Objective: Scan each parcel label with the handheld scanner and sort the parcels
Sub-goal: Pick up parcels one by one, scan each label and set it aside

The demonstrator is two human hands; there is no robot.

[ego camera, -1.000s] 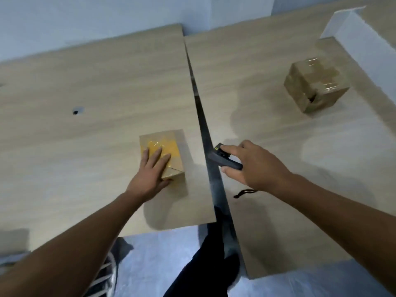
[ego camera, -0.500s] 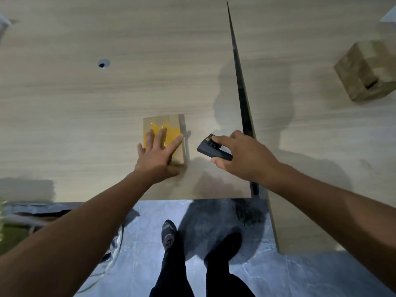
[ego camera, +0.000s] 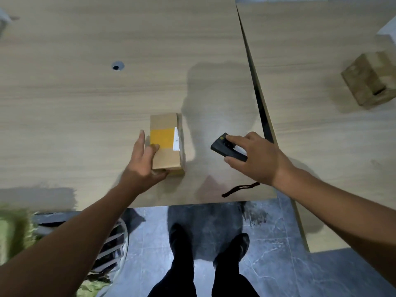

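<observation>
A small cardboard parcel [ego camera: 166,144] with a yellow tape band and a white label strip on its right edge lies near the front edge of the left table [ego camera: 85,103]. My left hand [ego camera: 144,162] holds it at its left side, thumb at the near end and fingers against the left face. To the right, my right hand [ego camera: 254,157] grips the black handheld scanner [ego camera: 226,146], index finger on top, its nose pointing left towards the parcel. A black wrist strap [ego camera: 240,189] trails on the table below it.
A second taped cardboard parcel [ego camera: 369,82] sits far right on the right table [ego camera: 321,61]. A dark gap [ego camera: 257,93] separates the two tables. My feet [ego camera: 207,243] stand on grey floor. A wire basket [ego camera: 111,247] and green material lie at lower left.
The parcel has been turned so a white label strip shows on its right edge. My left hand shifted from flat on top to the parcel's left side. The view tilted further down.
</observation>
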